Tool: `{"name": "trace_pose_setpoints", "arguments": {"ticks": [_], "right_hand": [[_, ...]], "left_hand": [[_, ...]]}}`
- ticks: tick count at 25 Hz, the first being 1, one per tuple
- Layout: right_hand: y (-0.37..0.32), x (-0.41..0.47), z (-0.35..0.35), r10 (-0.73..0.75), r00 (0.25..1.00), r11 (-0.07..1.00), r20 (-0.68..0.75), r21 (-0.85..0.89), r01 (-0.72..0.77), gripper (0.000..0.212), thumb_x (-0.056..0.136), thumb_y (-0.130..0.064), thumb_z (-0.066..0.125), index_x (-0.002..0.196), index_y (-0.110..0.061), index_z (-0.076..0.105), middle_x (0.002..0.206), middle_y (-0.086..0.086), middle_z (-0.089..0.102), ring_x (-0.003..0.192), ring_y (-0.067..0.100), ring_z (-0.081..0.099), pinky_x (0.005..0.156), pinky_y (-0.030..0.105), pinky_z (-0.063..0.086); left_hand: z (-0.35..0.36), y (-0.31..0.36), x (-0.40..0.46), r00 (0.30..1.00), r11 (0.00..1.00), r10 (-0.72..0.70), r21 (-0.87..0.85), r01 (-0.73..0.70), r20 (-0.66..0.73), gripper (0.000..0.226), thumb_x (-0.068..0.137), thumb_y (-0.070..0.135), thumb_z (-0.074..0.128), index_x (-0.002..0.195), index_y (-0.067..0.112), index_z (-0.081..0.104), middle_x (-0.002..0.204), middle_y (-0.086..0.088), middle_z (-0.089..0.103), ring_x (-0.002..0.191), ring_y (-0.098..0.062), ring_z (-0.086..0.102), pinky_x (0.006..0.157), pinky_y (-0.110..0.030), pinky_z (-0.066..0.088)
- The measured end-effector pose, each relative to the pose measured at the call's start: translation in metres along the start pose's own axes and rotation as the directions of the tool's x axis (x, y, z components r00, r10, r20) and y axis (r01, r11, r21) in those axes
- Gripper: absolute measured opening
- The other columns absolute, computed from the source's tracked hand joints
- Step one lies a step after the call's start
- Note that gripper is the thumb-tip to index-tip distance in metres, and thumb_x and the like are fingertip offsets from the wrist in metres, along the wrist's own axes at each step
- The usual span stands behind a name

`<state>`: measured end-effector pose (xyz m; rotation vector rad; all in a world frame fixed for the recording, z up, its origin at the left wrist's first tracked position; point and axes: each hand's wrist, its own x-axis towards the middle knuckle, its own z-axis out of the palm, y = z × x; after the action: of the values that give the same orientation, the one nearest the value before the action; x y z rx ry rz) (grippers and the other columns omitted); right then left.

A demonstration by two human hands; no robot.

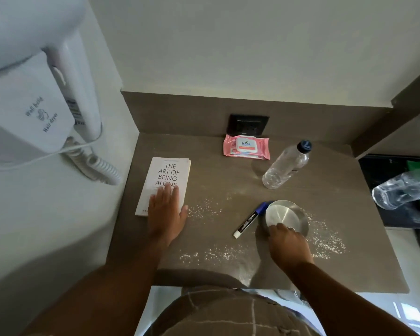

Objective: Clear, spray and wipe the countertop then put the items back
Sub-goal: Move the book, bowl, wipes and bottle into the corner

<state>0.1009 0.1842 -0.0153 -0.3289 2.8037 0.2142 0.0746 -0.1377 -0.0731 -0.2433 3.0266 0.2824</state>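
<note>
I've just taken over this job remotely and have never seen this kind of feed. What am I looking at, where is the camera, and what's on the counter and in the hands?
There is no machine here: a person works with two bare hands, and the one picture comes from a wide-angle camera on their head, looking down.

The brown countertop carries a book, a pink pack of wipes, an upright clear bottle, a marker and a steel bowl that appears to touch the marker's blue end. White crumbs are scattered near the front.

The left hand lies flat on the book. The right hand grips the bowl's near rim. Nothing is lifted yet. A hair dryer hangs on the left wall.
</note>
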Motion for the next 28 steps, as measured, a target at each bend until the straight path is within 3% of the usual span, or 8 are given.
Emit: {"name": "trace_pose_setpoints", "arguments": {"ticks": [3,9,13,15,17,20,25,28], "right_hand": [[-0.002,0.007,-0.015,-0.026,0.995,0.999,-0.101,0.025,0.028,0.012,0.080,-0.008,0.066,0.092,-0.012,0.068,0.084,0.008,0.070,0.068,0.029,0.069,0.054,0.041,0.059],[-0.056,0.061,-0.058,-0.372,0.873,0.921,-0.316,-0.010,0.390,0.034,0.063,-0.012,0.083,0.094,-0.016,0.069,0.079,0.003,0.070,0.059,0.024,0.067,0.049,0.035,0.055],[-0.111,0.135,-0.094,-0.501,0.785,0.850,-0.364,-0.037,0.525,0.006,0.080,-0.019,0.066,0.083,-0.016,0.071,0.076,0.005,0.070,0.064,0.028,0.069,0.055,0.037,0.056],[-0.140,0.171,-0.108,-0.527,0.758,0.826,-0.384,-0.021,0.564,0.022,0.087,-0.026,0.053,0.078,-0.016,0.072,0.075,0.005,0.071,0.066,0.028,0.069,0.059,0.038,0.057],[-0.169,0.198,-0.116,-0.557,0.737,0.805,-0.382,-0.029,0.593,0.012,0.082,-0.022,0.065,0.073,-0.016,0.071,0.071,0.004,0.069,0.064,0.028,0.067,0.059,0.036,0.056],[-0.201,0.230,-0.113,-0.626,0.716,0.763,-0.308,-0.056,0.644,0.009,0.076,-0.009,0.066,0.082,-0.012,0.071,0.078,0.008,0.068,0.070,0.031,0.066,0.065,0.039,0.054],[-0.226,0.266,-0.103,-0.656,0.685,0.742,-0.317,-0.105,0.662,0.016,0.078,-0.005,0.064,0.092,-0.010,0.071,0.088,0.009,0.067,0.079,0.031,0.065,0.074,0.040,0.051],[-0.222,0.271,-0.108,-0.593,0.686,0.766,-0.423,-0.032,0.642,0.032,0.080,-0.002,0.061,0.109,-0.009,0.069,0.105,0.013,0.067,0.091,0.034,0.066,0.081,0.041,0.052]], "left_hand": [[-0.004,-0.013,0.026,0.999,0.999,-0.033,0.013,0.033,-0.024,0.062,0.091,0.041,0.054,0.143,0.010,0.037,0.152,-0.020,0.036,0.139,-0.040,0.032,0.113,-0.054,0.026],[-0.019,-0.037,0.080,0.995,0.994,-0.097,0.042,0.097,-0.007,0.065,0.093,0.043,0.051,0.145,0.008,0.033,0.152,-0.022,0.035,0.138,-0.041,0.033,0.111,-0.055,0.028],[-0.021,-0.037,0.095,0.992,0.993,-0.119,0.012,0.119,0.051,0.078,0.093,0.055,0.043,0.151,0.010,0.017,0.160,-0.018,0.019,0.146,-0.036,0.018,0.117,-0.052,0.020],[-0.021,-0.041,0.085,0.988,0.988,-0.151,-0.033,0.151,0.010,0.090,0.088,0.063,0.042,0.152,0.006,0.014,0.159,-0.021,0.017,0.147,-0.037,0.017,0.118,-0.051,0.021],[-0.019,-0.047,0.067,0.977,0.976,-0.210,-0.071,0.207,-0.037,0.095,0.087,0.068,0.037,0.152,0.003,0.013,0.159,-0.023,0.018,0.146,-0.037,0.019,0.118,-0.049,0.021],[-0.013,-0.050,0.059,0.954,0.952,-0.301,-0.064,0.300,-0.005,0.092,0.090,0.067,0.021,0.152,0.000,0.006,0.160,-0.023,0.008,0.148,-0.035,0.012,0.120,-0.047,0.017],[-0.013,-0.052,0.073,0.949,0.949,-0.312,-0.031,0.314,0.050,0.092,0.092,0.064,0.022,0.152,0.000,-0.003,0.161,-0.022,-0.003,0.150,-0.032,-0.001,0.121,-0.047,0.010],[-0.019,-0.051,0.073,0.953,0.956,-0.289,-0.025,0.292,0.094,0.094,0.092,0.066,0.025,0.152,0.001,-0.006,0.161,-0.021,-0.007,0.150,-0.031,-0.006,0.122,-0.045,0.005]]}}
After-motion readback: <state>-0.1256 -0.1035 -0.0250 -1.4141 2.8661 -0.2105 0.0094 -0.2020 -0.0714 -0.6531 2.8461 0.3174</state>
